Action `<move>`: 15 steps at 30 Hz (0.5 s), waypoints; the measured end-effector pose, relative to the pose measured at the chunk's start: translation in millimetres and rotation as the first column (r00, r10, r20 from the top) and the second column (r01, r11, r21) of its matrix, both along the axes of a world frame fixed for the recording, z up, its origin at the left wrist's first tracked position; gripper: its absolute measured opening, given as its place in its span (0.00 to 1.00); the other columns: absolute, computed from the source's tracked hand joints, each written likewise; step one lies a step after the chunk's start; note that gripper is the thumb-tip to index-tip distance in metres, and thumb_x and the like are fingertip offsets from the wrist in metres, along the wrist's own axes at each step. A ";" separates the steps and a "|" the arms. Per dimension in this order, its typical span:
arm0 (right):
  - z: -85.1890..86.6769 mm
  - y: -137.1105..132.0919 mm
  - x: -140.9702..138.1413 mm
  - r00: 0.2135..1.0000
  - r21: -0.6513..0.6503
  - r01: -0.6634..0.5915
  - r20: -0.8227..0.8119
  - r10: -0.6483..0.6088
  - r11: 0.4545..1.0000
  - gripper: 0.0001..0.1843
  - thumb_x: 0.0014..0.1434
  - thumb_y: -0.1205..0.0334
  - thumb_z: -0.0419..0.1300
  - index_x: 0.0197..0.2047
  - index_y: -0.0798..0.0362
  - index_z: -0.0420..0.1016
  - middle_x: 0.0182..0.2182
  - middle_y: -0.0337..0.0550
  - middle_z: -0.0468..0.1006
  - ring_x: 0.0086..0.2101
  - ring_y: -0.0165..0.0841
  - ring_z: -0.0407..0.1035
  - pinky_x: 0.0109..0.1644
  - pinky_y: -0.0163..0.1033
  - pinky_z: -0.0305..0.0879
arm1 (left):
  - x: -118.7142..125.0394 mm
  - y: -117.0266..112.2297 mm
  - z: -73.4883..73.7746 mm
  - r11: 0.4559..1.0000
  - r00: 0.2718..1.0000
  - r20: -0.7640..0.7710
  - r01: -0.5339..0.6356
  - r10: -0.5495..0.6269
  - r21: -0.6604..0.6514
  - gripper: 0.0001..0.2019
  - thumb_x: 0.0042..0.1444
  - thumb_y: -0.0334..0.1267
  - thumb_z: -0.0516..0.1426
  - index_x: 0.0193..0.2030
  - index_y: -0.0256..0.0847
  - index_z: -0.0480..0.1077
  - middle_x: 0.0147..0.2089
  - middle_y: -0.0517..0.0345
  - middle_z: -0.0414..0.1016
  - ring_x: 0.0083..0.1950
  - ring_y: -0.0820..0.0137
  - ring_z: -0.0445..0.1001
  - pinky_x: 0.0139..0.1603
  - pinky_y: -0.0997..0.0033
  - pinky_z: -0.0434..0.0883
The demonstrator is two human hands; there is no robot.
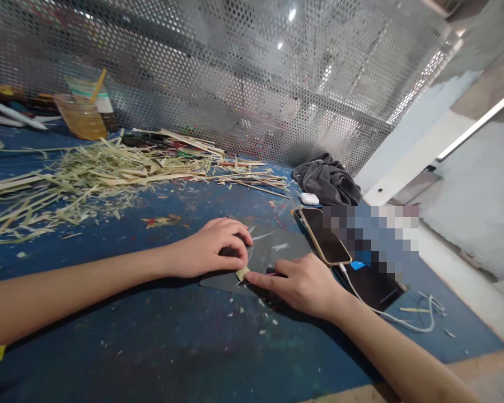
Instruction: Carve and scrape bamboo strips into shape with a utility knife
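Note:
My left hand (pixel 218 246) has its fingers curled down over a dark grey mat (pixel 273 238), with the thumb and fingertips closed on a small pale bamboo piece (pixel 242 273). Opposite it, my right hand (pixel 304 282) reaches in from the right. Its index finger stretches to the near edge of the same piece, while the other fingers are folded. Something dark with a reddish tint shows in the folded fingers, too covered to make out. White scraps lie on the mat and on the blue table just in front of it.
Bamboo shavings and strips (pixel 109 162) are heaped at the back left, near a plastic cup (pixel 82 120). On the right lie a phone (pixel 325 236) with a white cable (pixel 407 324), a white earphone case (pixel 309 198) and a dark cloth (pixel 330 182). Perforated metal (pixel 235 73) stands behind.

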State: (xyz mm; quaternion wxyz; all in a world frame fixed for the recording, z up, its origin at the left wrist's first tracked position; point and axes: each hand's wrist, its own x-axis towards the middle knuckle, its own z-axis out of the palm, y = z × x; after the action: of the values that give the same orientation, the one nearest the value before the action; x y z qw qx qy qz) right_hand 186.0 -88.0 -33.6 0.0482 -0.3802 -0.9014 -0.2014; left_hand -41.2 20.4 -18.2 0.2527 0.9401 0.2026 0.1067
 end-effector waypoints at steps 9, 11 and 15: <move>17.4 -3.9 1.7 0.985 -0.022 0.001 -0.174 -0.005 1.000 0.19 0.66 0.59 0.48 0.58 0.39 0.68 0.20 0.33 0.69 0.18 0.24 0.58 0.21 0.33 0.47 | 0.4 2.6 -2.9 1.000 1.000 -0.005 0.019 -0.019 0.006 0.09 0.58 0.48 0.56 0.33 0.50 0.75 0.52 0.63 0.70 0.58 0.63 0.61 0.61 0.59 0.49; 33.1 -14.9 12.9 0.894 0.021 0.170 -0.423 -0.145 0.985 0.19 0.66 0.56 0.48 0.57 0.44 0.70 0.24 0.36 0.75 0.22 0.26 0.66 0.26 0.32 0.58 | 0.8 1.7 -2.7 1.000 1.000 -0.007 0.012 -0.012 -0.004 0.09 0.58 0.48 0.56 0.33 0.50 0.75 0.52 0.63 0.70 0.58 0.63 0.61 0.61 0.59 0.48; 43.4 -46.0 54.2 0.492 0.027 0.710 -0.734 -0.468 0.704 0.17 0.64 0.51 0.50 0.46 0.49 0.75 0.32 0.42 0.80 0.28 0.32 0.72 0.32 0.35 0.63 | 0.6 0.2 -0.5 1.000 1.000 -0.022 -0.003 0.002 -0.021 0.08 0.57 0.46 0.56 0.32 0.49 0.74 0.52 0.64 0.70 0.58 0.64 0.61 0.62 0.60 0.47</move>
State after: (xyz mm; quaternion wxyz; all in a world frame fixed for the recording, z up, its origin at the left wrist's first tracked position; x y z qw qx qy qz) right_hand 240.2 -134.0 9.8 0.3630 -0.7010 -0.5812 -0.1978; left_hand -40.6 20.6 -18.6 0.2602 0.9382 0.2077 0.0946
